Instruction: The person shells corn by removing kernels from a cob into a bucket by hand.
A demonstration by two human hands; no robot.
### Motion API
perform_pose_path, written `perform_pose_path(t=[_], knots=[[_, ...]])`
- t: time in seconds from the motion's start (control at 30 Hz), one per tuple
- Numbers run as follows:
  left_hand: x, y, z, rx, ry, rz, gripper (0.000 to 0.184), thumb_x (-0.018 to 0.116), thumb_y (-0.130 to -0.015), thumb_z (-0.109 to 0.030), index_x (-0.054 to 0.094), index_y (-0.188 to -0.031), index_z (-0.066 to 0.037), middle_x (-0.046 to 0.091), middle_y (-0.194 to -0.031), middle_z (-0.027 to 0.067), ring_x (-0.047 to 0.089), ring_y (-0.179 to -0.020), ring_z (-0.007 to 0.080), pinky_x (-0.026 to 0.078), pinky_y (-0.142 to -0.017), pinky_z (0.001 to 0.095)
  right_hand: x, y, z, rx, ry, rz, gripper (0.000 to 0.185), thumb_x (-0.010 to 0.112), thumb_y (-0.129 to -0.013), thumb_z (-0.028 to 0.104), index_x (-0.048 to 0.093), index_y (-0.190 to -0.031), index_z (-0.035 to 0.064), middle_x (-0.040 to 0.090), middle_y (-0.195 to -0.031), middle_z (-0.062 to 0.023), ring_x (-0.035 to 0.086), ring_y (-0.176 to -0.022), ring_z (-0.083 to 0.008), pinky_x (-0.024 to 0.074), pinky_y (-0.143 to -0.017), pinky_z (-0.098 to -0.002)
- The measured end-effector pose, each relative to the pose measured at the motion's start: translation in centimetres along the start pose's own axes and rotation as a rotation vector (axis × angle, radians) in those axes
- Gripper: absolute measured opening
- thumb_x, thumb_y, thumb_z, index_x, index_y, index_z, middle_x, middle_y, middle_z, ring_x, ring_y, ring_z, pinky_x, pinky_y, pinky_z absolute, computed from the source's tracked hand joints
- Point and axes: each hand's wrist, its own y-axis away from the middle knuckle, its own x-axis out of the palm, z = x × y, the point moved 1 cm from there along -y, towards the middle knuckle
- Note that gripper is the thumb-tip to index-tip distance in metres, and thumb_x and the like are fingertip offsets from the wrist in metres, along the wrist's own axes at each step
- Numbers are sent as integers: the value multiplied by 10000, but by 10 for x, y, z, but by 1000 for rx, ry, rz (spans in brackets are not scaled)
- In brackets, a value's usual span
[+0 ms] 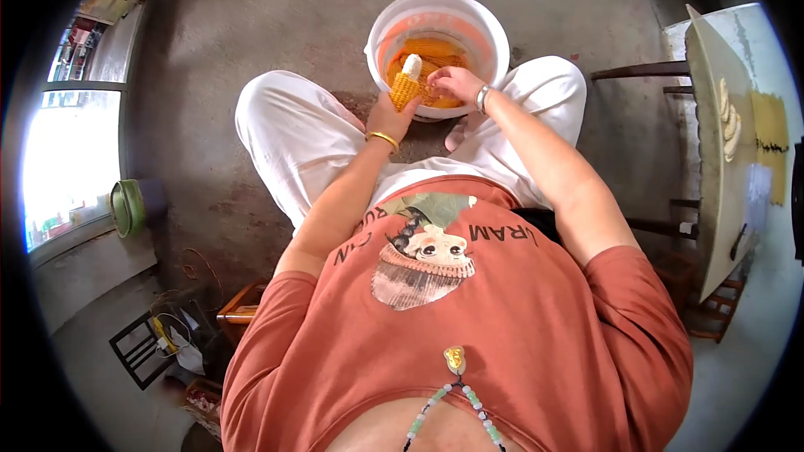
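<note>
A yellow ear of corn [404,92], its upper end stripped to the white cob, is tilted upward in my left hand [390,118]. The left fingers are wrapped round its lower part. Just right of the corn is my right hand [458,86], over the bucket's near side, its fingers loosely bent and apart; I make out nothing between them. Both hands are at the near rim of a white bucket [494,29]. Orange-yellow corn [431,52] lies in the bottom, partly hidden by the hands and the held ear.
The bucket stands on a grey floor [276,17] between my knees. At right, a table [712,226] holds several pale pieces [727,117] and a dark slim object [738,241]. A green basin [126,208] is at left, below a window. A wooden stool [241,314] is near my left side.
</note>
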Motion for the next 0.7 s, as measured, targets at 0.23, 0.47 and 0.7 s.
perform_pose_path(t=[0.23,0.47,0.7], knots=[[-6,-1,-3,-100,193,-55,540,708,-730,-451,573,-912,39,641,-887,215,630,-832,340,475,-734,392,-23,32,32,84,426,127,287,530,-887,306,630,-975,52,664,-912,-67,619,-856,-166,477,-773,-294],[-1,-7,-2,-109,283,-31,503,715,-743,-419,580,-906,37,650,-873,178,637,-815,286,478,-728,365,-16,86,23,118,416,403,230,497,-888,213,613,-836,22,650,-789,-35,620,-731,-109,502,-669,-259],[7,-2,6,14,221,54,483,718,-740,-384,566,-918,39,640,-858,193,631,-805,301,477,-710,373,-24,92,29,158,76,-39,393,455,-940,371,459,-673,83,452,-562,17,487,-483,-97,400,-467,-259]])
